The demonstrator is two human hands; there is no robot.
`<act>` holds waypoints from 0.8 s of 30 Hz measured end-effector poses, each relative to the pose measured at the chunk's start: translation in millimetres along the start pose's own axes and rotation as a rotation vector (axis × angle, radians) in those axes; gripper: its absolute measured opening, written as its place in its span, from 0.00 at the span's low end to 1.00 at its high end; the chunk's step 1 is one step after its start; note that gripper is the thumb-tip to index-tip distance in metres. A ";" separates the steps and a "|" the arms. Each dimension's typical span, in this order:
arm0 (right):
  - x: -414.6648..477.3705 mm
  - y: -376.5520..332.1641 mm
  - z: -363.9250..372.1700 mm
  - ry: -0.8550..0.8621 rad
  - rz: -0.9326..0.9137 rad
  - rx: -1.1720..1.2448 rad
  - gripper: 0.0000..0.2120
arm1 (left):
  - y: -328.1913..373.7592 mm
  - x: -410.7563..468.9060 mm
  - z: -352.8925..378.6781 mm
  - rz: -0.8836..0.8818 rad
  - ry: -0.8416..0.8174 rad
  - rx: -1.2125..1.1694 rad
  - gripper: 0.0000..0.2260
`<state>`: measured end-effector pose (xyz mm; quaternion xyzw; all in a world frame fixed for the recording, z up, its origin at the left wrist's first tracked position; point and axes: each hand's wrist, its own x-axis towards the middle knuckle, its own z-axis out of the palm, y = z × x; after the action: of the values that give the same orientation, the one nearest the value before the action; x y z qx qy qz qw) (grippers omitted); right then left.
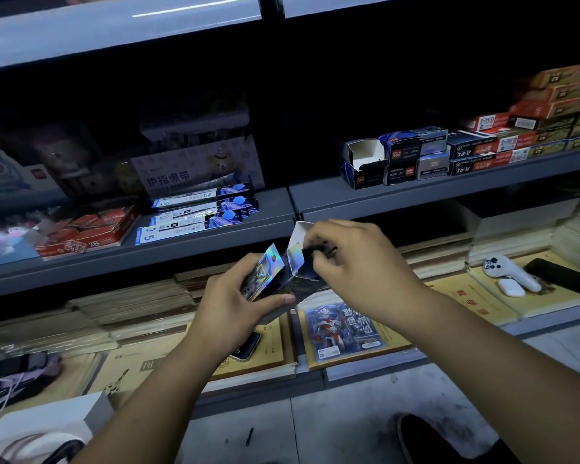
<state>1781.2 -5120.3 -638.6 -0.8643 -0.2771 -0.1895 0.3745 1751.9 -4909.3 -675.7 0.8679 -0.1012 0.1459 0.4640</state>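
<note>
Two hands: raised together before the shelves, both engaged on one box.
Left hand [228, 303]: clasped round the lower part of the box, with the thumb laid along its near side.
Right hand [359, 262]: fingertips pinched on a dark item at the open top of the box.
Box [297, 283]: small and holographic, held tilted in the air between the hands, above the bottom shelf; its top is opened, with a shiny flap turned out to the left and a white flap raised behind.
Dark item [315, 252]: seen at the mouth of the box, largely hidden by the right fingers; what it is cannot be told.
Pen boxes [198, 216]: stacked flat on the middle shelf, left of the box.
Red box [91, 232]: laid just left of the pen boxes, marked 2B.
Staple boxes [402, 159]: lined up on the right half of the middle shelf.
Empty carton [364, 155]: set open at the left end of that row.
Notebooks [138, 366]: spread in piles across the bottom shelf.
Phone [248, 346]: laid on the notebooks, partly covered by the left wrist.
Card pack [342, 326]: laid flat on the notebooks, below the right hand.
Earbud case [511, 288]: placed on the notebooks, well to the right.
Shoe [426, 437]: seen on the floor, bottom right.
</note>
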 end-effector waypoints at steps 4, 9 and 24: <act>-1.0 0.6 -0.4 -0.052 0.018 -0.024 0.07 | 1.8 -1.9 -1.2 0.024 -0.015 0.041 0.20; -0.6 -4.0 -0.1 -0.069 0.038 -0.049 0.07 | -0.1 -0.8 0.8 0.038 -0.021 0.060 0.21; -3.8 -9.4 1.9 -0.072 0.040 -0.070 0.07 | -2.3 -0.1 4.1 0.041 -0.008 0.091 0.20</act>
<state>1772.6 -5114.8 -636.7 -0.8885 -0.2661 -0.1602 0.3377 1753.1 -4911.4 -679.7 0.8864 -0.1138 0.1564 0.4207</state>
